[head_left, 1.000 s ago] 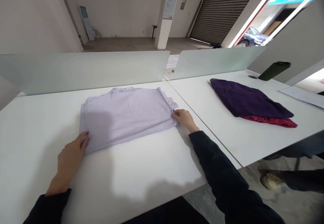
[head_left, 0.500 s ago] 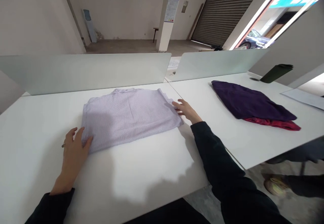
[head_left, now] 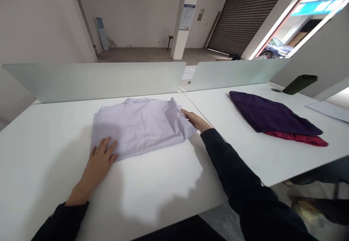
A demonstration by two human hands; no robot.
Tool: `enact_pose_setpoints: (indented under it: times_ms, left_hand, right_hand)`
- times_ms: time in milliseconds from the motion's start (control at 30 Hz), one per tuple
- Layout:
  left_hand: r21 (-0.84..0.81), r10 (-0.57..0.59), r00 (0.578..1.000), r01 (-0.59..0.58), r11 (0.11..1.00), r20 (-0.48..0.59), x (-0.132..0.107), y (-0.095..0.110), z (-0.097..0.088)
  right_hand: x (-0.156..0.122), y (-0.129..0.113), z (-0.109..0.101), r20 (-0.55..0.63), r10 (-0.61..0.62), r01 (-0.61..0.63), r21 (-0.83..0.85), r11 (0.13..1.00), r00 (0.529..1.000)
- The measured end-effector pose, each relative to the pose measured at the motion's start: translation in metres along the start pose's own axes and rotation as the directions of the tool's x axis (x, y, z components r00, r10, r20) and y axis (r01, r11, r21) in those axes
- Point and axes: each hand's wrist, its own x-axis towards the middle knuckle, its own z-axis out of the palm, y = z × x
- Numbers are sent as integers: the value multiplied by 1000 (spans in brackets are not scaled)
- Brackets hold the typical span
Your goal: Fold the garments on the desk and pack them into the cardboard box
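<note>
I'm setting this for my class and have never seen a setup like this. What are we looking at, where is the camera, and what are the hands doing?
This view comes from a camera worn on a person's head, looking forward and down, so the arms in dark sleeves are the wearer's own. The left hand rests flat on a folded, striped lilac shirt. The right hand touches the shirt's edge; neither hand clearly grips it. The shirt lies on a white desk. On the neighbouring desk lies a dark purple garment on top of a red one.
</note>
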Motion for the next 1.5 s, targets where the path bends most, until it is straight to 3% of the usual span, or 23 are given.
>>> enact_pose_setpoints:
  times_ms: [67, 100, 233, 467, 567, 700, 800, 933, 1067, 1167, 1267, 1400, 1500]
  left_hand:
    - [13, -10, 1000, 10, 1000, -2, -1, 0, 0]
    - [16, -13, 1000, 13, 1000, -4, -2, 1, -1]
    - [-19, 37, 999, -37, 999, -2, -1, 18, -9]
    - [-165, 245, 969, -236, 958, 38, 39, 84, -21]
    - [-199, 224, 972, -206, 958, 75, 62, 118, -18]
    - [-234, 98, 984, -62, 970, 148, 85, 149, -12]
    - [-255, -17, 988, 57, 965, 156, 109, 152, -13]
    - [-282, -138, 976, 183, 942, 170, 151, 140, -15]
    - [-274, -154, 966, 209, 939, 209, 172, 132, 4]
    - [-267, -150, 966, 205, 942, 212, 170, 132, 22]
    - [-273, -125, 965, 188, 944, 231, 162, 133, 25]
    - [-381, 9, 979, 71, 922, 205, 128, 130, 6]
    - [-601, 102, 979, 25, 799, 176, 79, 120, -15]
  right_hand:
    - [-1, -3, 1, 121, 65, -80, 127, 989, 990]
    - [0, -4, 2, 127, 111, -131, 160, 978, 986]
    - [13, 4, 4, -22, 247, -240, 156, 958, 969]
    - [7, 13, 2, -79, 253, -222, 277, 935, 964]
    - [-1, 12, 3, -102, 276, -233, 309, 922, 956]
    - [-3, 15, 6, -67, 345, -282, 443, 851, 936]
    - [-3, 20, 7, -41, 354, -291, 482, 826, 935]
    - [-3, 28, 5, -20, 319, -275, 456, 846, 948]
    - [-4, 35, 2, -67, 303, -252, 405, 879, 951]
    - [-6, 36, 2, -72, 351, -285, 445, 849, 934]
    - [-4, 29, 4, 40, 392, -354, 518, 778, 919]
    - [0, -2, 10, 138, 369, -374, 601, 707, 919]
    - [0, -45, 24, 172, 246, -298, 634, 713, 954]
